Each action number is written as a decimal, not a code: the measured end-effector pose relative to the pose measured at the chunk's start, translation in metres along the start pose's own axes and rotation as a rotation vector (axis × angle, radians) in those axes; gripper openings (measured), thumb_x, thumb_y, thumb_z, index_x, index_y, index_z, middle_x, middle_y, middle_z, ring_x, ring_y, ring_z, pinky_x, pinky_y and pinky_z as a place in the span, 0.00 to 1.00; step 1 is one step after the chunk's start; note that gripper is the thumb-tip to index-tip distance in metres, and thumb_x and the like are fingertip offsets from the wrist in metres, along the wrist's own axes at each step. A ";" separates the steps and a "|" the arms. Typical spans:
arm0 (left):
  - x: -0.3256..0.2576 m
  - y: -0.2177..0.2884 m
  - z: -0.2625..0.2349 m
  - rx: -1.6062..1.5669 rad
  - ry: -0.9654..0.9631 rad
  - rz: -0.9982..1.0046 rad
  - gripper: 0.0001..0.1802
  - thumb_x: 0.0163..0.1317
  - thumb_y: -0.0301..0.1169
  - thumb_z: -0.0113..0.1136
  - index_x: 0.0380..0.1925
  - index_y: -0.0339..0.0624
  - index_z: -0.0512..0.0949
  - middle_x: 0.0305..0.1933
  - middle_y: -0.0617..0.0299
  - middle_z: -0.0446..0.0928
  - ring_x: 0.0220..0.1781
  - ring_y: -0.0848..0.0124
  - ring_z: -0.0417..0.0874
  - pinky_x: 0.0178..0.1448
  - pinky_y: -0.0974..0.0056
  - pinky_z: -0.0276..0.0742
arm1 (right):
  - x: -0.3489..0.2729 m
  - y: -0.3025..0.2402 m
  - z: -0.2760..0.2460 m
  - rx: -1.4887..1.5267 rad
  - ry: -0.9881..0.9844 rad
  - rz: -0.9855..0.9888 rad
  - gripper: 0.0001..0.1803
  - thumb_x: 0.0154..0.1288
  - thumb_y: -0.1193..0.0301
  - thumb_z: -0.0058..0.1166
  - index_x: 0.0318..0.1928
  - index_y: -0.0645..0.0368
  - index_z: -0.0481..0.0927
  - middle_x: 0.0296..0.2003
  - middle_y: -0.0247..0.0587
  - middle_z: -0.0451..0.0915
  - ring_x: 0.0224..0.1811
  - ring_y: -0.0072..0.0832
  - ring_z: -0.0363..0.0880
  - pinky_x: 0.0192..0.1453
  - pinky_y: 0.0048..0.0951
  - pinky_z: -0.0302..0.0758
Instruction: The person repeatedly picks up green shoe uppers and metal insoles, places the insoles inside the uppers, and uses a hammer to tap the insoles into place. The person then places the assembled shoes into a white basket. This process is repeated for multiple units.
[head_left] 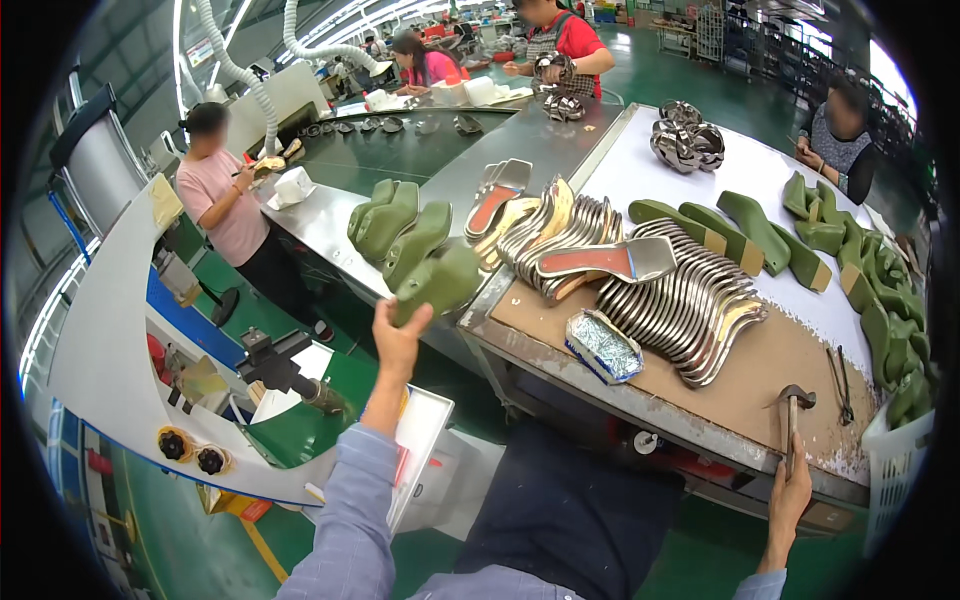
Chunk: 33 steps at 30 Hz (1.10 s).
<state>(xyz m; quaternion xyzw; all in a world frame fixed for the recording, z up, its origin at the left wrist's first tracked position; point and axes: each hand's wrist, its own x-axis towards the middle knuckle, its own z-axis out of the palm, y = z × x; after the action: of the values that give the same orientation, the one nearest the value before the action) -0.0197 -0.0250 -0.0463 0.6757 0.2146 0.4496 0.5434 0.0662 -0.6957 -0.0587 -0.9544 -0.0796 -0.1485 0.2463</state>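
My left hand [398,338] reaches forward with its fingers closed round the near end of a green shoe last [438,282]. Beyond it, several more green shoe lasts [388,222] stand in a row on the metal conveyor edge. At the lower right, my right hand [790,488] grips the wooden handle of a hammer [795,400], whose head rests at or just above the worn board. Between my hands lie long stacks of shiny-edged insoles [680,310], with a reddish insole [600,262] across the top. An open box of small nails [604,346] sits in front of them.
Pincers [843,385] lie right of the hammer. Several green lasts [765,235] cover the bench's right side, near a white basket [895,470]. Left stands a white machine [105,330] with a dark clamp [275,362]. Co-workers stand at the left, far side and right.
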 end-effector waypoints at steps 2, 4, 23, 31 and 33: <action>-0.011 -0.021 0.008 0.233 0.198 0.058 0.26 0.55 0.38 0.78 0.46 0.36 0.76 0.47 0.56 0.80 0.49 0.66 0.80 0.55 0.62 0.75 | 0.002 0.000 -0.003 -0.012 -0.046 0.107 0.32 0.67 0.82 0.54 0.71 0.49 0.70 0.59 0.58 0.78 0.59 0.51 0.79 0.61 0.43 0.74; -0.010 -0.042 0.004 0.429 0.268 0.016 0.27 0.54 0.42 0.78 0.43 0.36 0.76 0.44 0.54 0.79 0.48 0.61 0.80 0.55 0.59 0.74 | 0.004 0.003 -0.004 -0.084 -0.041 0.144 0.32 0.67 0.81 0.55 0.70 0.49 0.71 0.56 0.58 0.79 0.56 0.52 0.80 0.58 0.44 0.75; 0.203 -0.072 0.198 1.453 -0.401 0.331 0.21 0.56 0.52 0.64 0.33 0.46 0.88 0.37 0.50 0.87 0.41 0.53 0.89 0.44 0.49 0.80 | 0.040 0.002 0.014 -0.423 0.278 -0.014 0.27 0.61 0.74 0.61 0.62 0.58 0.75 0.50 0.56 0.75 0.52 0.52 0.74 0.56 0.48 0.70; 0.247 -0.081 0.186 1.189 -0.528 -0.002 0.28 0.48 0.45 0.71 0.47 0.39 0.83 0.50 0.45 0.83 0.53 0.48 0.84 0.57 0.49 0.79 | 0.210 -0.060 0.065 0.131 0.120 -0.069 0.23 0.68 0.69 0.58 0.62 0.63 0.75 0.53 0.56 0.79 0.58 0.52 0.76 0.64 0.45 0.73; 0.231 -0.072 0.189 1.193 -0.412 0.114 0.31 0.45 0.41 0.73 0.51 0.39 0.82 0.52 0.46 0.82 0.54 0.49 0.83 0.59 0.50 0.78 | 0.265 -0.071 0.093 0.147 0.117 -0.081 0.24 0.70 0.66 0.57 0.63 0.62 0.74 0.56 0.55 0.78 0.61 0.51 0.75 0.66 0.45 0.72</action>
<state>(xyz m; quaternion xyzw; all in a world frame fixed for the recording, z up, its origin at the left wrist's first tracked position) 0.2697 0.0759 -0.0272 0.9453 0.2831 0.1415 0.0785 0.3226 -0.5678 -0.0190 -0.9196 -0.1140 -0.2075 0.3135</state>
